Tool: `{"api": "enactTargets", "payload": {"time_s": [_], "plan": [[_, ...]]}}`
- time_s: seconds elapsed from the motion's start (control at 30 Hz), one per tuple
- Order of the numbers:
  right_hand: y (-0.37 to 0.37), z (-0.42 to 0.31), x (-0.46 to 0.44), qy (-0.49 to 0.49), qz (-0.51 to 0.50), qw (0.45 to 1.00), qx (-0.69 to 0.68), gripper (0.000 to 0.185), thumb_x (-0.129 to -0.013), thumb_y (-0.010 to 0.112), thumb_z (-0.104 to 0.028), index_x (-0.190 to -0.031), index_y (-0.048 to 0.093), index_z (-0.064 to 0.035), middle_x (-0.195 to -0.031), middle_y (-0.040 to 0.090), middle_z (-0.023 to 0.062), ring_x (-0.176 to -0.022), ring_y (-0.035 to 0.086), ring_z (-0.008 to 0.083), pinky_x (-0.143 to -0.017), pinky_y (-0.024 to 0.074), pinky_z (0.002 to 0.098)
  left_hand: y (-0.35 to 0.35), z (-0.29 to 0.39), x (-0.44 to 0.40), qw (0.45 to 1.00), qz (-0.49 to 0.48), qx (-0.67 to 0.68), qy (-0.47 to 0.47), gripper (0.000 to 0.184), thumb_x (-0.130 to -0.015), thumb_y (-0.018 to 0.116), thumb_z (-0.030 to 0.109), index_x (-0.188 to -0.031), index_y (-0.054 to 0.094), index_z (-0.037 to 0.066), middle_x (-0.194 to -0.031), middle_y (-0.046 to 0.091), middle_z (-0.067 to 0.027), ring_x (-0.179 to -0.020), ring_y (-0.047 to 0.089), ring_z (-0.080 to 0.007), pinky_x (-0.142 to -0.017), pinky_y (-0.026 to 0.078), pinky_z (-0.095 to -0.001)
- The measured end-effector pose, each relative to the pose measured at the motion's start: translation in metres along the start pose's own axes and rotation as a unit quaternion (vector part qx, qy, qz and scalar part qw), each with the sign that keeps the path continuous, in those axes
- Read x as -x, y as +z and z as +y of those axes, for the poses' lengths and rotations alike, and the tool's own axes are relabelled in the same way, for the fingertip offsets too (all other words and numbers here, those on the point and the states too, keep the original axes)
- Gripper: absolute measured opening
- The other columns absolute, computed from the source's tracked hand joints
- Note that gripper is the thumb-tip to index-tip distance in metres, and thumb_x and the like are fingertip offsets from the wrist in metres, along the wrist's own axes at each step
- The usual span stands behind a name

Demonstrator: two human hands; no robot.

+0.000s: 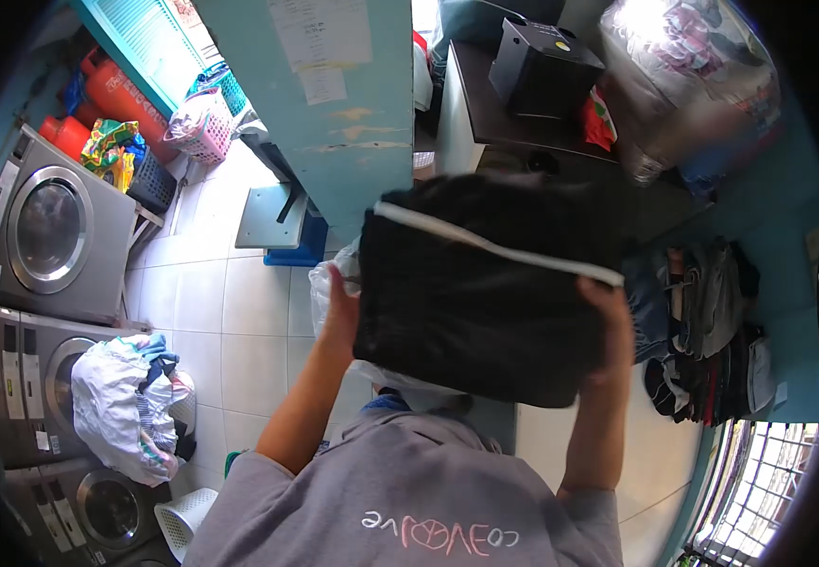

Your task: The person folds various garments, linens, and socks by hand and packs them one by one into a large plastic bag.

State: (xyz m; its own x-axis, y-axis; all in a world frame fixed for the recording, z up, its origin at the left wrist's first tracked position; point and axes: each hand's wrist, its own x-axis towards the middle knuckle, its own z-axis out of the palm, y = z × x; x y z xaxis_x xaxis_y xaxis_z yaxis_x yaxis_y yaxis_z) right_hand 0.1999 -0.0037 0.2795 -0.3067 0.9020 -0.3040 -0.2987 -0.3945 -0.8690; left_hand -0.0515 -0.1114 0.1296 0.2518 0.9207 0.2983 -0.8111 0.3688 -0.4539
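Between my two hands, in front of my chest, is a folded black garment with a white stripe across it. The fingers of my left hand grip its left side, and its thumb points up along the edge. On the opposite side my right hand is closed on the cloth near the end of the stripe; it is slightly blurred. Most fingers of both hands are hidden behind the fabric. Partly behind the garment, a see-through plastic bag shows beside my left hand.
Washing machines line the left side, with a heap of laundry before one. A dark counter bearing a black box stands ahead. Folded clothes are stacked at right. A blue-green pillar rises ahead. A white basket sits lower left.
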Motion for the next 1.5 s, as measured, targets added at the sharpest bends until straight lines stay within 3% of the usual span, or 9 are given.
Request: {"api": "enactTargets", "payload": {"time_s": [0.2, 0.47, 0.53, 0.67, 0.8, 0.97, 1.13, 1.27, 1.5], "plan": [[-0.017, 0.104, -0.060, 0.103, -0.093, 0.985, 0.103, 0.050, -0.076, 0.065, -0.008, -0.123, 0.047, -0.0032, -0.110, 0.058, 0.0087, -0.101, 0.055, 0.0183, -0.089, 0.0418, 0.0285, 0.007, 0.022, 0.011, 0.631, 0.399, -0.653, 0.125, 0.071, -0.075, 0.070, 0.019, -0.133, 0.033, 0.004, -0.123, 0.049, -0.0109, -0.113, 0.048, -0.0230, -0.097, 0.039, -0.0349], [-0.033, 0.165, -0.087, 0.002, -0.037, 0.852, 0.522, 0.058, -0.077, 0.062, -0.008, -0.130, 0.040, -0.0050, -0.102, 0.058, 0.0192, -0.099, 0.056, 0.0254, -0.088, 0.0420, 0.0315, -0.036, 0.023, 0.008, 0.605, 0.495, -0.600, 0.169, 0.076, -0.074, 0.066, 0.006, -0.137, 0.023, 0.002, -0.127, 0.042, -0.0172, -0.116, 0.044, -0.0279, -0.098, 0.037, -0.0356], [-0.037, 0.181, -0.087, -0.210, 0.004, 0.739, 0.640, 0.060, -0.077, 0.062, -0.011, -0.132, 0.038, -0.0071, -0.096, 0.059, 0.0222, -0.092, 0.058, 0.0334, -0.082, 0.0446, 0.0372, -0.053, 0.025, 0.022, 0.187, 0.375, -0.897, 0.144, 0.081, -0.075, 0.064, 0.008, -0.140, 0.016, 0.005, -0.131, 0.035, -0.0233, -0.123, 0.036, -0.0343, -0.104, 0.028, -0.0385], [0.001, 0.115, -0.045, -0.038, -0.024, 0.692, 0.720, 0.045, -0.082, 0.056, -0.015, -0.126, 0.047, -0.0157, -0.087, 0.063, 0.0141, -0.085, 0.060, 0.0326, -0.071, 0.0474, 0.0409, -0.006, -0.016, 0.005, 0.031, 0.207, -0.976, 0.065, 0.059, -0.075, 0.064, 0.008, -0.129, 0.042, 0.012, -0.134, 0.033, -0.0192, -0.122, 0.035, -0.0365, -0.102, 0.029, -0.0407], [-0.009, 0.121, -0.042, -0.109, -0.046, 0.702, 0.703, 0.030, -0.082, 0.055, -0.017, -0.112, 0.057, -0.0167, -0.086, 0.064, 0.0108, -0.083, 0.060, 0.0323, -0.069, 0.0477, 0.0411, -0.008, -0.007, -0.002, -0.032, 0.222, -0.951, -0.211, 0.022, -0.076, 0.062, 0.015, -0.098, 0.059, 0.012, -0.115, 0.055, -0.0146, -0.104, 0.055, -0.0285, -0.083, 0.046, -0.0390], [-0.034, 0.183, -0.062, -0.089, -0.247, 0.468, 0.844, 0.015, -0.079, 0.055, -0.021, -0.091, 0.061, -0.0129, -0.083, 0.063, 0.0089, -0.083, 0.060, 0.0283, -0.070, 0.0479, 0.0370, -0.048, 0.036, 0.013, -0.149, 0.158, -0.914, -0.343, 0.012, -0.079, 0.056, 0.018, -0.086, 0.061, 0.011, -0.087, 0.064, -0.0102, -0.080, 0.063, -0.0300, -0.065, 0.050, -0.0401], [-0.037, 0.160, -0.049, -0.177, -0.198, 0.567, 0.780, 0.018, -0.077, 0.058, -0.022, -0.089, 0.059, -0.0092, -0.078, 0.061, 0.0066, -0.085, 0.058, 0.0275, -0.072, 0.0473, 0.0366, -0.021, 0.005, -0.029, -0.200, 0.144, -0.885, -0.394, 0.018, -0.081, 0.056, 0.024, -0.090, 0.060, 0.009, -0.079, 0.064, -0.0107, -0.074, 0.064, -0.0300, -0.064, 0.051, -0.0427], [-0.030, 0.118, -0.059, -0.402, 0.090, 0.652, 0.637, 0.027, -0.077, 0.061, -0.022, -0.099, 0.055, -0.0082, -0.075, 0.059, 0.0060, -0.083, 0.058, 0.0282, -0.067, 0.0489, 0.0398, -0.032, -0.002, -0.072, 0.002, -0.001, -0.991, -0.137, 0.061, -0.075, 0.062, 0.044, -0.119, 0.048, 0.005, -0.126, 0.047, -0.0210, -0.115, 0.047, -0.0335, -0.094, 0.039, -0.0435], [-0.053, 0.134, -0.107, -0.132, 0.132, 0.686, 0.703, 0.038, -0.079, 0.060, -0.018, -0.114, 0.047, -0.0119, -0.078, 0.062, 0.0128, -0.075, 0.061, 0.0339, -0.065, 0.0489, 0.0448, -0.107, -0.004, -0.077, -0.066, 0.044, -0.985, -0.152, 0.111, -0.054, 0.073, 0.059, -0.140, 0.024, 0.008, -0.146, 0.008, -0.0239, -0.133, 0.011, -0.0454, -0.101, 0.015, -0.0644]]}}
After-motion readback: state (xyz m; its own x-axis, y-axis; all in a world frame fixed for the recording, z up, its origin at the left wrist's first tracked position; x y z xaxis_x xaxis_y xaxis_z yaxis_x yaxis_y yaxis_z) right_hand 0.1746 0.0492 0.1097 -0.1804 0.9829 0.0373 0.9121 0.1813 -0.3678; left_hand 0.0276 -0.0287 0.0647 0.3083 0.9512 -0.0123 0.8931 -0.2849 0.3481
